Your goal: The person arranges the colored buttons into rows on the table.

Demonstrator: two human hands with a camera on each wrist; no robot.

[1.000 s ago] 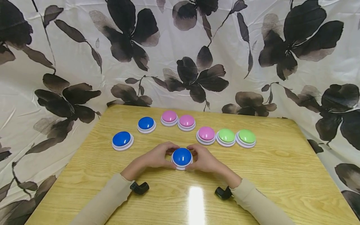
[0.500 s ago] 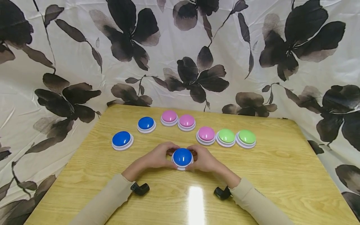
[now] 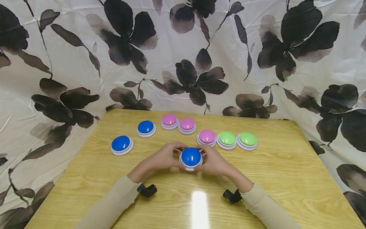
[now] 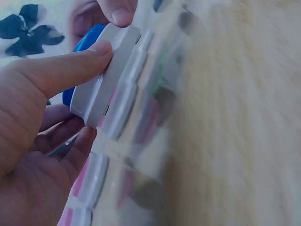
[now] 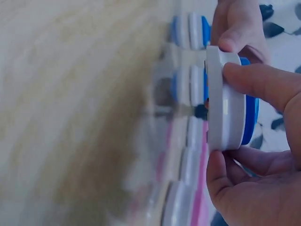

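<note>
Blue button (image 3: 191, 156), domed, on a round white base (image 5: 225, 101): between the two hands, in front of the person, about midway across the worktop (image 3: 168, 210). Both wrist views show its underside raised clear of the wood.

Dome faces up, flat base down; being round, it has no long axis to read, and the line through dome and base runs roughly upright. Any slight tilt is hard to judge.

Left hand (image 3: 168, 156) pinches its left side: thumb (image 4: 77, 66) flat against the near side of the base, fingers curled to the far side. Right hand (image 3: 214, 160) mirrors that on the right, thumb on the near side wall, fingertips at the far rim. The dome sits uncovered between them.

Just beyond the right hand's fingers, near pink button (image 3: 206, 136); to its right, first green button (image 3: 227, 138) and second green button (image 3: 247, 139), a close row of three. Farther back, two pink buttons (image 3: 187, 124) side by side. Left of those, back blue button (image 3: 145, 127); outermost left, front blue button (image 3: 121, 143), well apart from the left hand. All dome up.

Beige sleeves (image 3: 111, 200), a black device (image 3: 147, 190) by each wrist. Behind the worktop, pale cloth (image 3: 160, 70) with dark flowers.
</note>
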